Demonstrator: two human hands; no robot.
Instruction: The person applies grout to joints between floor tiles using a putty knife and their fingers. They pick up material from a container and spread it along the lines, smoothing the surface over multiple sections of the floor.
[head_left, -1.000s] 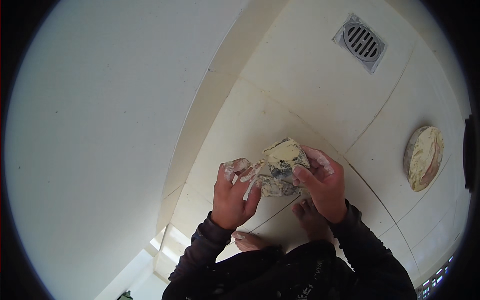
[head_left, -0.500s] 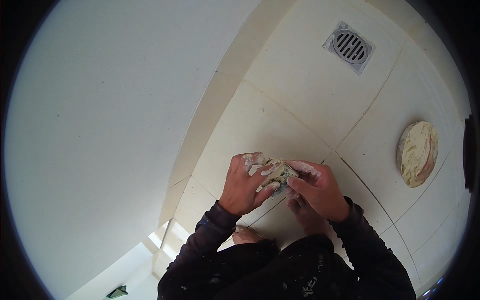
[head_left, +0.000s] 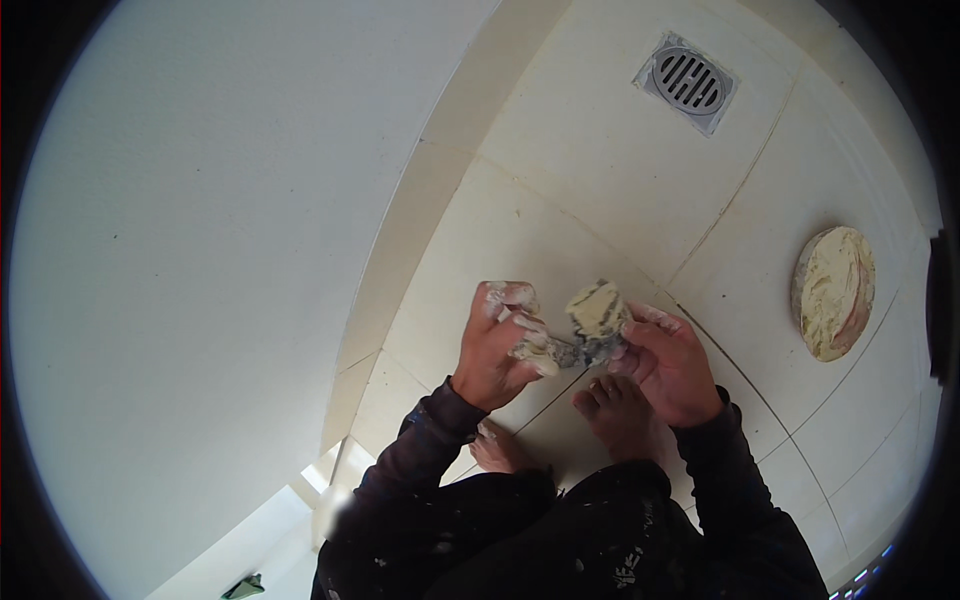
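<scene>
In front of me, my right hand [head_left: 668, 365] pinches a small flat piece caked with cream paste [head_left: 597, 310], its lower part dark grey. The kind of piece cannot be made out. My left hand [head_left: 497, 345] has its fingers curled around a grey, paste-smeared lump [head_left: 560, 354] that reaches toward that piece. Whether the two touch is blurred. White paste coats the fingers of both hands.
To the right on the tiled floor [head_left: 560, 220] lies a round shallow container of cream paste [head_left: 836, 290]. A metal drain grate [head_left: 690, 80] is set in the floor ahead. A white wall [head_left: 230, 250] rises on the left. My bare feet [head_left: 620, 415] stand below my hands.
My hands have moved apart from being close together around the paste-covered piece. It now stands more upright in my right hand, and the grey lump shows at my left hand.
</scene>
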